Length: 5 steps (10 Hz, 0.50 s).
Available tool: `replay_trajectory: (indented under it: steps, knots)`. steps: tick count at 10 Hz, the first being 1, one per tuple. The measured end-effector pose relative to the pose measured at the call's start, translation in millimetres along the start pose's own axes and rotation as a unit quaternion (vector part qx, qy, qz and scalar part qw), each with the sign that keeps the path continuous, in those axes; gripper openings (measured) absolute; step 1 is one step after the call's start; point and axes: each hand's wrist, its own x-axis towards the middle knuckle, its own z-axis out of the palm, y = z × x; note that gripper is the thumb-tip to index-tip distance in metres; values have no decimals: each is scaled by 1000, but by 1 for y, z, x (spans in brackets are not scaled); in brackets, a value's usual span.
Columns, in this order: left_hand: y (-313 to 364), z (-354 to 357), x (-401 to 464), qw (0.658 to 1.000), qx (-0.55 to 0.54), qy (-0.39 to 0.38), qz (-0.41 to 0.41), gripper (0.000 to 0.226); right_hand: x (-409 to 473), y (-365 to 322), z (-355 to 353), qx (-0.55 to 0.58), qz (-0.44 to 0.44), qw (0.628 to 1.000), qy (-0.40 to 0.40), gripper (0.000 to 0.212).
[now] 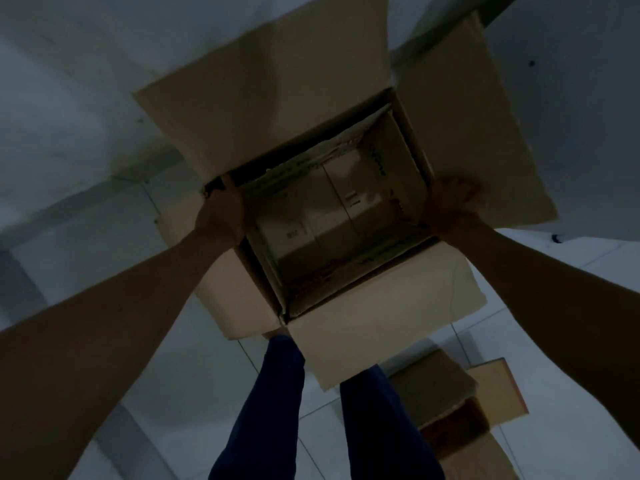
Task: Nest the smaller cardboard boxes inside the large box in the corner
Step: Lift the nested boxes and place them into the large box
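A large brown cardboard box (374,327) stands in the corner with all its flaps folded outward. A smaller open box (332,216) sits nested inside it, its walls printed with faint text and its taped bottom visible. My left hand (221,209) grips the left rim where the two boxes meet, fingers curled over the edge. My right hand (450,202) rests on the right rim, fingers spread onto the right flap (464,126). The light is dim, so fine detail is hard to read.
White walls meet behind the large box. Another open cardboard box (460,420) stands on the pale tiled floor at the lower right, beside my legs in dark blue trousers (273,403). Open floor lies to the left.
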Motion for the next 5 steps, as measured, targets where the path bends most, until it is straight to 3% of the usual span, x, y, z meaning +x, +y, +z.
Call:
replay_trajectory:
  steps: [1,2,3,4,5]
  knots:
    - [2,0,-22,997,58,4,44,90,17,15,7,256,63,962,-66,46]
    - [4,11,-43,990,115,34,80,83,19,13,-9,250,105,926,-262,41]
    - [1,23,-62,966,217,58,130,78,13,11,-19,246,132,883,-378,45]
    - [-8,31,-63,947,279,44,152,75,1,11,-14,280,124,879,-366,39]
    - [-10,26,-60,950,278,39,138,73,-5,12,-4,307,90,909,-267,43]
